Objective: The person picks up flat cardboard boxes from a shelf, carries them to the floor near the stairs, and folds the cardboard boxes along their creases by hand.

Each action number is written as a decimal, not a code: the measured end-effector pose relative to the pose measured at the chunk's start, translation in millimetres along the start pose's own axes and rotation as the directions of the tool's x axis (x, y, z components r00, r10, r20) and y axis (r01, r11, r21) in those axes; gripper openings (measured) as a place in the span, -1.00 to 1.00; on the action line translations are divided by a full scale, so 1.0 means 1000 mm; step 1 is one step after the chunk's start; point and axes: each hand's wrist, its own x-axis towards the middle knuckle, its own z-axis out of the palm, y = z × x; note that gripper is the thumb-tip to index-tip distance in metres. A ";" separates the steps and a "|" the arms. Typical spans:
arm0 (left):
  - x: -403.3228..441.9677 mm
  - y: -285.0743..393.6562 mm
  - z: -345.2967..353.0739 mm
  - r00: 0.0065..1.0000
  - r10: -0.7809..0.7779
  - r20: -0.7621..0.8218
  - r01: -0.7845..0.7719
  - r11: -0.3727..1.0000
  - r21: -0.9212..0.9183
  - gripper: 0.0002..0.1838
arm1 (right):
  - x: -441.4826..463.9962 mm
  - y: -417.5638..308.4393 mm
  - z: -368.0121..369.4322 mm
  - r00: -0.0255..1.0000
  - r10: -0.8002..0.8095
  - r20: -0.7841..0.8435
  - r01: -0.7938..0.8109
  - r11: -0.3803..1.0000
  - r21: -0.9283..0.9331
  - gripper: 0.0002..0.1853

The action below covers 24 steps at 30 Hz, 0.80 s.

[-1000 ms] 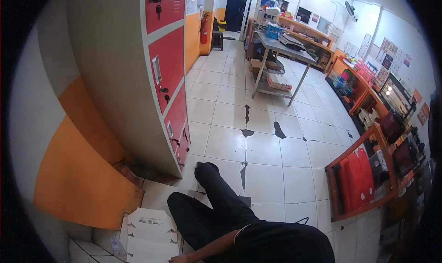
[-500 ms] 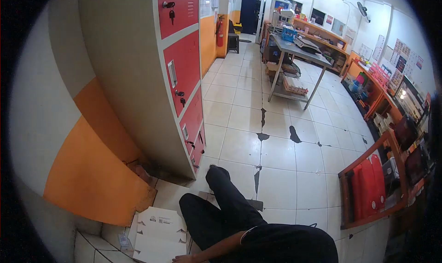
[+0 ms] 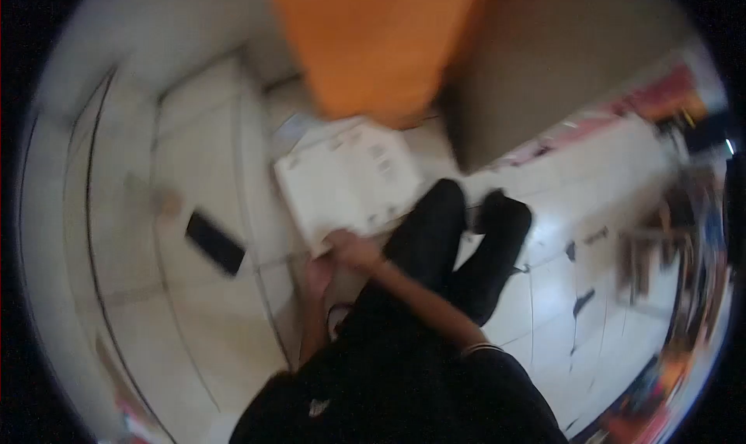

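Note:
A flat white cardboard box blank (image 3: pixel 342 176) with small print and notched edges lies on the tiled floor, left of my bent legs. My right hand (image 3: pixel 351 249) reaches across to its near edge, with fingers that look curled onto the cardboard. Just below, my left hand (image 3: pixel 317 273) is at the same near corner, close against the right one. Motion blur smears the fingers, and those of the left hand cannot be made out.
On the pale tiled surface to the left lies a dark flat rectangular object (image 3: pixel 215 243), like a phone. An orange-painted wall corner (image 3: pixel 381 47) and a tall grey cabinet side (image 3: pixel 559 63) with red doors stand beyond the cardboard. A metal table (image 3: pixel 660 249) appears blurred at the right.
The view has swung down and left onto the cardboard, away from the room. My left hand has come into view beside the right. The dark rectangular object has also come into view.

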 end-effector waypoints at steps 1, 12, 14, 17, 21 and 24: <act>-0.006 -0.002 0.007 0.999 0.037 -0.026 -0.036 0.999 0.034 -0.55 | 0.010 -0.009 -0.033 0.963 0.100 0.251 -0.108 0.994 0.018 -0.58; 0.018 -0.007 0.083 0.798 0.290 -0.527 0.059 0.835 0.548 -0.56 | -0.006 0.022 -0.058 0.975 0.061 0.214 -0.017 0.979 -0.204 -0.39; 0.019 -0.007 0.085 0.822 0.277 -0.498 0.095 0.795 0.600 -0.58 | -0.004 0.025 -0.052 0.976 0.009 0.217 0.044 0.970 -0.241 -0.36; 0.020 -0.007 0.069 0.813 0.253 -0.525 0.070 0.853 0.518 -0.59 | 0.001 0.029 -0.046 0.966 -0.045 0.253 0.114 0.958 -0.263 -0.40; 0.019 -0.009 0.090 0.862 0.263 -0.434 -0.018 0.870 0.492 -0.60 | 0.000 0.041 -0.037 0.951 -0.105 0.290 0.220 0.890 -0.399 -0.48; 0.020 -0.005 0.095 0.858 0.245 -0.452 -0.039 0.908 0.417 -0.64 | 0.003 0.038 -0.038 0.941 -0.141 0.307 0.275 0.848 -0.454 -0.48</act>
